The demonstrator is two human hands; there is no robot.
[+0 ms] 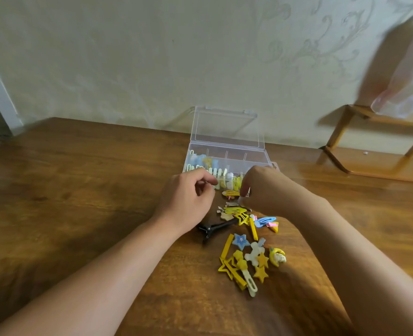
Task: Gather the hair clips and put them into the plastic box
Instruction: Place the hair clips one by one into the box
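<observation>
- While the left hand (188, 190) pinches a small clip, the right hand (261, 187) pinches something unclear beside the clear plastic box (225, 151).
- Loose hair clips (246, 248) lie just before the box; forearms could scatter them.

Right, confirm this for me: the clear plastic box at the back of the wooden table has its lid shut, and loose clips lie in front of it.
Wrong on the lid. In the head view the clear plastic box at the back of the wooden table has its lid open, standing upright against the wall. Loose yellow, blue and white hair clips do lie in front of it.
</observation>
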